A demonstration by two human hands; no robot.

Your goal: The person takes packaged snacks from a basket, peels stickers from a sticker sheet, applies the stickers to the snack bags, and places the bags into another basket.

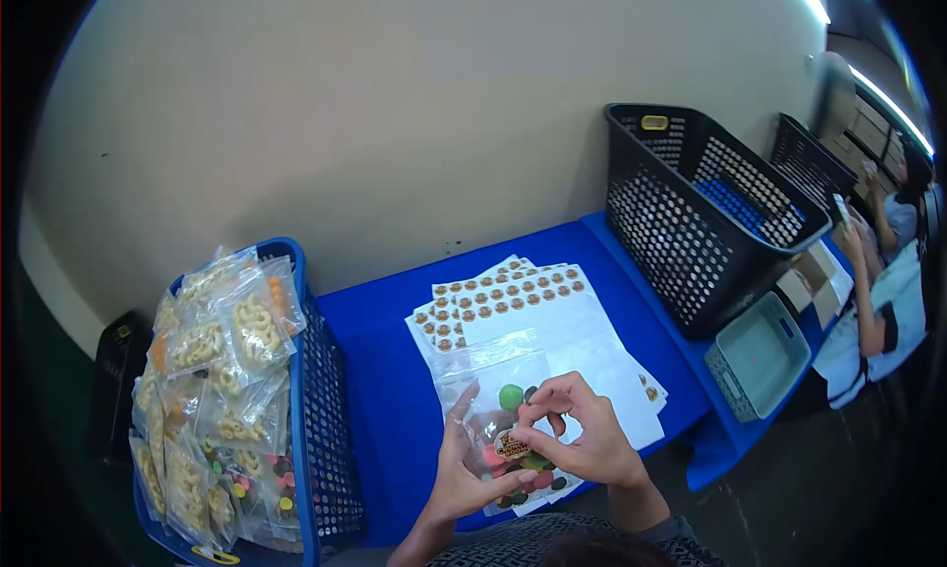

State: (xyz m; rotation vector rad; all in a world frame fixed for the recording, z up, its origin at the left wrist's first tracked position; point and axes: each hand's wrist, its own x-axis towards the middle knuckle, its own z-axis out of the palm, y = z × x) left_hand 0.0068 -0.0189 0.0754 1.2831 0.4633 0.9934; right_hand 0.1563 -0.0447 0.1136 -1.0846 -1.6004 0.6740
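Observation:
A clear zip bag [488,365] of colored candies, green, pink and dark, lies over sticker sheets near the table's front edge. My left hand [462,468] grips the bag's left side, thumb across its lower part. A round brown-and-orange label sticker [510,446] with lettering is at the bag's front. My right hand [582,434] is closed in a pinch, its thumb and index finger at the sticker's upper right edge. Whether the sticker lies fully flat on the plastic I cannot tell. Under the bag are white sheets [567,335] with rows of round stickers.
On the left a blue basket [330,458] is heaped with filled clear bags [232,370]. A black perforated basket [661,241] stands at the right, beside a smaller grey-green basket [755,360]. Blue cloth [365,330] covers the table. Other people [878,301] are at far right.

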